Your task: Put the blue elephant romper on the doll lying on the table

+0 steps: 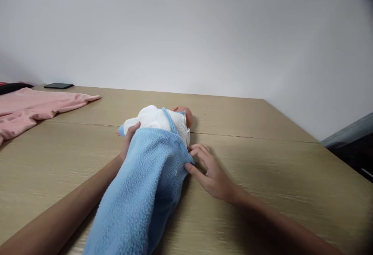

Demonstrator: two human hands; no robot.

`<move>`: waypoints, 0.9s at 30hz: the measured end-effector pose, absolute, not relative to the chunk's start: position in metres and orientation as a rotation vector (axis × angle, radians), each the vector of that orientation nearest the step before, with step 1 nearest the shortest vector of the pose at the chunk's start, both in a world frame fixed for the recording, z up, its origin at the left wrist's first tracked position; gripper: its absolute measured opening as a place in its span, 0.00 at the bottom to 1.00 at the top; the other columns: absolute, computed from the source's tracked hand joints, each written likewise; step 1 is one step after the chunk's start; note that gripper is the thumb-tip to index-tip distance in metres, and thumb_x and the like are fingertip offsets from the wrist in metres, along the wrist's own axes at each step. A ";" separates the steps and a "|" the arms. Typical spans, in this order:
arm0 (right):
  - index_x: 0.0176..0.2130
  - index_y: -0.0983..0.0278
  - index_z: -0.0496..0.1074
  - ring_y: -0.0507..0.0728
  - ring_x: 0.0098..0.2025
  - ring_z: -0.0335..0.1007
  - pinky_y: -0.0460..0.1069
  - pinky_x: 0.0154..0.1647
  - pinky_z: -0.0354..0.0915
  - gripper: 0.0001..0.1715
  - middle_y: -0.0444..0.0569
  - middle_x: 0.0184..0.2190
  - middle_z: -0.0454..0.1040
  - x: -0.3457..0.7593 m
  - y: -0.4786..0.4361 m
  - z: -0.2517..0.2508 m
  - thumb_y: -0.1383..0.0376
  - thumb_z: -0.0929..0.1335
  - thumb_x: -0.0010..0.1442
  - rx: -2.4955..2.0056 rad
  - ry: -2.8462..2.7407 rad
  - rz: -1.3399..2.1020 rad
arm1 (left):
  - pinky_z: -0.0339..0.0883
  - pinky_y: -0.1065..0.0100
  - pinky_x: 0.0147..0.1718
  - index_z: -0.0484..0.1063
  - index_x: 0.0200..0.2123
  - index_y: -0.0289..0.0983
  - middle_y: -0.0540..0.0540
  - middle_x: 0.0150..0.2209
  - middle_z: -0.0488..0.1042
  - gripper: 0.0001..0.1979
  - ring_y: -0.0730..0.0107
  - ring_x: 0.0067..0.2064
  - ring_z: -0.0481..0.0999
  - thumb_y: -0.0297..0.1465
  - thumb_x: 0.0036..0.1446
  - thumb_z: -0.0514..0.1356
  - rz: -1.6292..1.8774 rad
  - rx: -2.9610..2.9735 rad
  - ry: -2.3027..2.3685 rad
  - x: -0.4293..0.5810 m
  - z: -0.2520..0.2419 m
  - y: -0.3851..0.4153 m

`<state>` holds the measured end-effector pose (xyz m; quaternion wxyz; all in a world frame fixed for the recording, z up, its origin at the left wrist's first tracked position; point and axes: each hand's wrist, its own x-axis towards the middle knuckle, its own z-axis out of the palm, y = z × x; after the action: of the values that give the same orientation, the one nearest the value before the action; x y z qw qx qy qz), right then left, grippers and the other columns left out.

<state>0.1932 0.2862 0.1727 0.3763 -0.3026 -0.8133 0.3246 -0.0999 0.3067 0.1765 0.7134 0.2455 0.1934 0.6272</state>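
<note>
A baby doll in white clothing with blue trim lies on the table, its head to the right and turned away. A fluffy blue blanket covers its near side and stretches toward me. My left hand is at the doll's left end, gripping its near side, one digit showing on the white cloth; the other fingers are hidden by the blanket. At the blanket's right corner, beside the doll's shoulder, my right hand pinches the blue edge between thumb and fingers.
A pink garment is spread on the wooden table at the left. Behind it lie a flat black device and a dark item. A white partition borders the table's back and right side.
</note>
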 end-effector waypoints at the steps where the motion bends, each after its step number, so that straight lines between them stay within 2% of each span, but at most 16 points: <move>1: 0.47 0.57 0.72 0.61 0.55 0.71 0.57 0.61 0.65 0.04 0.49 0.50 0.75 0.193 0.289 0.172 0.60 0.71 0.75 -0.782 -2.062 0.851 | 0.73 0.60 0.67 0.76 0.63 0.37 0.51 0.46 0.91 0.23 0.55 0.55 0.88 0.42 0.71 0.64 1.398 0.534 0.447 -0.101 0.174 0.308; 4: 0.48 0.57 0.72 0.61 0.53 0.72 0.57 0.59 0.66 0.05 0.48 0.47 0.75 0.190 0.295 0.167 0.59 0.70 0.77 -0.850 -2.002 0.880 | 0.72 0.59 0.69 0.75 0.64 0.38 0.52 0.47 0.91 0.24 0.54 0.58 0.87 0.44 0.71 0.64 1.430 0.524 0.525 -0.104 0.170 0.310; 8: 0.46 0.57 0.75 0.63 0.56 0.70 0.58 0.61 0.64 0.06 0.49 0.49 0.76 0.187 0.301 0.156 0.58 0.73 0.74 -0.949 -1.904 0.782 | 0.70 0.57 0.71 0.76 0.61 0.37 0.49 0.46 0.91 0.26 0.50 0.62 0.85 0.47 0.68 0.66 1.456 0.558 0.634 -0.102 0.171 0.309; 11: 0.46 0.58 0.74 0.61 0.47 0.69 0.56 0.52 0.67 0.12 0.47 0.44 0.73 0.186 0.302 0.151 0.56 0.76 0.69 -1.056 -1.782 0.791 | 0.71 0.55 0.70 0.76 0.61 0.36 0.47 0.46 0.91 0.28 0.48 0.62 0.84 0.49 0.68 0.66 1.459 0.569 0.670 -0.099 0.175 0.307; 14: 0.45 0.58 0.72 0.58 0.39 0.66 0.54 0.42 0.65 0.14 0.44 0.38 0.69 0.184 0.298 0.152 0.56 0.76 0.66 -1.097 -1.715 0.874 | 0.73 0.56 0.68 0.77 0.62 0.36 0.49 0.47 0.91 0.28 0.49 0.61 0.85 0.49 0.69 0.66 1.470 0.573 0.691 -0.096 0.180 0.305; 18: 0.46 0.58 0.69 0.59 0.40 0.68 0.56 0.44 0.68 0.11 0.45 0.37 0.69 0.180 0.279 0.164 0.55 0.71 0.70 -1.083 -1.664 0.884 | 0.75 0.58 0.67 0.78 0.60 0.38 0.51 0.46 0.91 0.27 0.52 0.59 0.86 0.50 0.68 0.67 1.473 0.566 0.741 -0.094 0.186 0.301; 20: 0.51 0.57 0.69 0.60 0.44 0.71 0.59 0.49 0.70 0.13 0.48 0.42 0.73 0.177 0.265 0.178 0.54 0.68 0.73 -1.104 -1.663 0.877 | 0.73 0.57 0.69 0.79 0.57 0.38 0.49 0.45 0.91 0.26 0.50 0.62 0.85 0.50 0.66 0.68 1.454 0.567 0.774 -0.093 0.191 0.298; 22: 0.60 0.55 0.68 0.63 0.52 0.73 0.63 0.57 0.70 0.18 0.52 0.54 0.75 0.176 0.250 0.197 0.52 0.66 0.76 -1.119 -1.736 0.880 | 0.69 0.54 0.72 0.81 0.55 0.37 0.46 0.46 0.91 0.26 0.46 0.65 0.82 0.51 0.65 0.68 1.419 0.628 0.819 -0.094 0.197 0.295; 25: 0.71 0.47 0.61 0.66 0.68 0.66 0.69 0.71 0.64 0.30 0.52 0.70 0.67 0.178 0.237 0.229 0.45 0.65 0.77 -1.138 -1.794 1.067 | 0.61 0.47 0.77 0.81 0.57 0.36 0.42 0.54 0.89 0.30 0.39 0.73 0.74 0.54 0.64 0.68 1.326 0.873 0.887 -0.096 0.209 0.290; 27: 0.74 0.44 0.58 0.67 0.76 0.59 0.72 0.77 0.59 0.37 0.50 0.76 0.62 0.181 0.235 0.247 0.38 0.64 0.75 -1.131 -1.721 1.304 | 0.54 0.46 0.80 0.79 0.62 0.37 0.41 0.63 0.84 0.34 0.39 0.77 0.66 0.55 0.65 0.68 1.274 1.061 0.940 -0.095 0.219 0.284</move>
<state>0.1809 0.2352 0.2474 0.3448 -0.4355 -0.6628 0.5021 -0.0953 0.2836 0.2193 0.5792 0.4538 0.4018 0.5450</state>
